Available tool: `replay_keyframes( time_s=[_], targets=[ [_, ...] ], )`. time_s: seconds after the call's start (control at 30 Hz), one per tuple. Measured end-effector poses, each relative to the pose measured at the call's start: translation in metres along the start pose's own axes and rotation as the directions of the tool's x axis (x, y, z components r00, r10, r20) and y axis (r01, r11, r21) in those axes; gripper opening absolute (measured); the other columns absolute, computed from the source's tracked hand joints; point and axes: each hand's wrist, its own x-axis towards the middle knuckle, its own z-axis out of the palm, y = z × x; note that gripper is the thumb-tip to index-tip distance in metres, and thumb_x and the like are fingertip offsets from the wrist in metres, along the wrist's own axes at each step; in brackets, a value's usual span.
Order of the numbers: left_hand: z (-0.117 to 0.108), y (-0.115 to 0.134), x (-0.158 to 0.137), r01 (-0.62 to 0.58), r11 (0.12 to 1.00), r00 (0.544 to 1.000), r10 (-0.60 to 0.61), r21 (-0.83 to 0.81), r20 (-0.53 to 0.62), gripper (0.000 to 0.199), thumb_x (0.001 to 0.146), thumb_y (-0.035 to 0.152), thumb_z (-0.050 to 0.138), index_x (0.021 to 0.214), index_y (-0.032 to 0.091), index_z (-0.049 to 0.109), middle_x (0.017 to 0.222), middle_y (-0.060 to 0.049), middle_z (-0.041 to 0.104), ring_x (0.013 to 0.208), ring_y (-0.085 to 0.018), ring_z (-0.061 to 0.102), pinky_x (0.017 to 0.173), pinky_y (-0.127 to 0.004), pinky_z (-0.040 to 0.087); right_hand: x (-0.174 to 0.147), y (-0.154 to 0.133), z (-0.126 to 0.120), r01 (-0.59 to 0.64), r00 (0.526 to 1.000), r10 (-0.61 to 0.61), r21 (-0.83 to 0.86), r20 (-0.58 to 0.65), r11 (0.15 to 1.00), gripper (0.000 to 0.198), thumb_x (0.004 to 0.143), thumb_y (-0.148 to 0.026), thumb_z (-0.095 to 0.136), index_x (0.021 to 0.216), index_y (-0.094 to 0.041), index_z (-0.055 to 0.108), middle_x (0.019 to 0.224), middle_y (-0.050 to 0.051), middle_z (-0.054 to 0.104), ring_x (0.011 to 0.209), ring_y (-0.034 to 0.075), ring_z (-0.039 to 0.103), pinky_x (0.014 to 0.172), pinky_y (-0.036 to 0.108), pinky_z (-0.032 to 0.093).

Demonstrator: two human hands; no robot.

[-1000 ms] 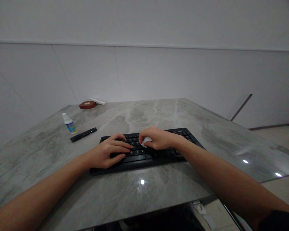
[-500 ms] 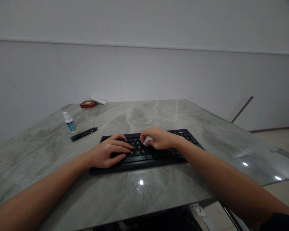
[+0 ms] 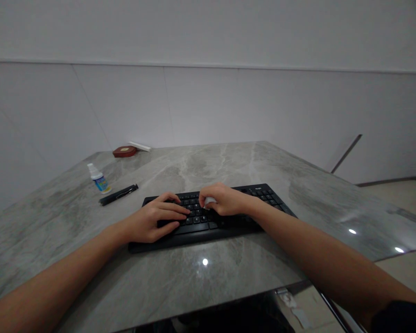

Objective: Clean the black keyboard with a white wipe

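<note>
A black keyboard (image 3: pixel 190 238) lies on the grey marbled table, turned slightly. My left hand (image 3: pixel 157 219) rests on its left part, fingers spread over the keys. Over the middle keys my right hand (image 3: pixel 225 200) is closed on a small white wad (image 3: pixel 210 200) that looks like tissue or cloth. The wad pokes out between thumb and fingers, low against the keys. My right hand and forearm hide part of the right-hand keys.
Left of the keyboard lies a black pen-like item (image 3: pixel 118 194), beside a small white spray bottle (image 3: pixel 99 179) with a blue label. Farther back are a reddish-brown case (image 3: pixel 124 151) and a white flat strip (image 3: pixel 140 146). A wall (image 3: pixel 208 106) stands behind the table (image 3: pixel 201 166).
The view has shifted slightly, so things appear a little farther left. My right hand keeps hold of the white wad at almost the same spot; my left hand stays on the keyboard.
</note>
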Motion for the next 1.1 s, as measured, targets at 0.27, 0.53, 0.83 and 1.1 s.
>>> replay_keyframes(
  time_s=[0.27, 0.53, 0.83, 1.1],
  targets=[
    [0.0, -0.002, -0.001, 0.004, 1.0, 1.0, -0.004, -0.006, 0.01, 0.03, 0.093, 0.015, 0.057, 0.12, 0.019, 0.069, 0.119, -0.008, 0.072, 0.119, -0.029, 0.053, 0.1, -0.048, 0.05, 0.001, 0.002, 0.004, 0.01, 0.998, -0.009, 0.028, -0.059, 1.0, 0.02, 0.076, 0.002, 0.061, 0.083, -0.016, 0.065, 0.085, 0.003, 0.07, 0.083, 0.017, 0.062, 0.081, 0.029, 0.046],
    [0.001, -0.001, 0.0, -0.002, 1.0, 1.0, 0.002, -0.002, -0.002, 0.028, 0.093, 0.015, 0.057, 0.118, 0.018, 0.07, 0.118, -0.009, 0.072, 0.118, -0.028, 0.054, 0.1, -0.047, 0.05, 0.003, 0.002, 0.012, 0.001, 0.988, 0.009, 0.069, -0.152, 0.998, 0.018, 0.075, 0.0, 0.063, 0.082, -0.016, 0.066, 0.082, 0.002, 0.07, 0.079, 0.015, 0.063, 0.078, 0.027, 0.047],
    [0.001, -0.002, -0.001, -0.008, 1.0, 1.0, 0.008, 0.003, 0.005, 0.029, 0.093, 0.015, 0.056, 0.119, 0.018, 0.069, 0.119, -0.008, 0.072, 0.118, -0.028, 0.054, 0.102, -0.047, 0.049, 0.004, -0.002, 0.014, 0.044, 0.991, -0.042, 0.02, -0.126, 0.999, 0.015, 0.078, -0.004, 0.066, 0.086, -0.016, 0.067, 0.086, 0.004, 0.071, 0.082, 0.016, 0.064, 0.078, 0.027, 0.048],
    [0.001, -0.003, -0.001, -0.015, 1.0, 1.0, 0.015, -0.014, -0.002, 0.029, 0.093, 0.014, 0.057, 0.119, 0.017, 0.069, 0.119, -0.009, 0.072, 0.118, -0.028, 0.054, 0.102, -0.046, 0.048, 0.001, -0.008, 0.005, 0.126, 0.992, -0.125, 0.07, -0.028, 0.99, 0.018, 0.074, -0.001, 0.065, 0.084, -0.015, 0.068, 0.084, 0.003, 0.072, 0.079, 0.015, 0.065, 0.077, 0.026, 0.048]
  ],
)
